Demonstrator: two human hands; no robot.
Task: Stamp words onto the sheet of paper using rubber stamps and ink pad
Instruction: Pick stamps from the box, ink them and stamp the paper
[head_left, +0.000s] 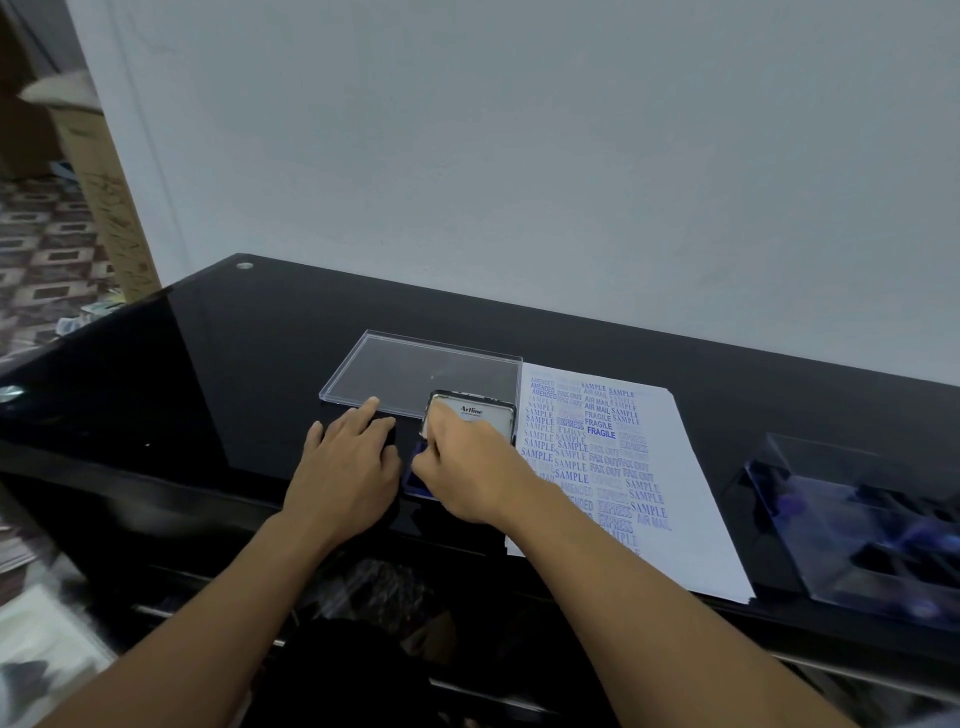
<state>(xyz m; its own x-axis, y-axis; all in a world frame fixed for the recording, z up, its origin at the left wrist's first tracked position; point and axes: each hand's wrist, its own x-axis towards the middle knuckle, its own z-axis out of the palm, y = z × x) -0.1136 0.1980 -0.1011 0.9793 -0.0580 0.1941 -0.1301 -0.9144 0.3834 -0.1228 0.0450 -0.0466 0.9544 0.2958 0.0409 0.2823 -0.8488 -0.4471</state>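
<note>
The ink pad (415, 480) lies on the black table just left of the paper. Its blue pad shows under my right hand, and its white "Artline" lid (480, 413) stands raised. My right hand (467, 467) is over the pad, index finger on the lid's left edge, thumb low by the blue pad, other fingers curled. My left hand (345, 467) lies flat on the table beside the pad with straight fingers, over something dark. The white sheet of paper (691, 499) carries several blue stamped words. No rubber stamp shows in either hand.
A clear plastic lid (415, 369) lies flat behind the hands. At the right a clear box (857, 525) holds dark stamps, blurred. The table's front edge (208, 499) runs just below my wrists, and a grey wall stands behind.
</note>
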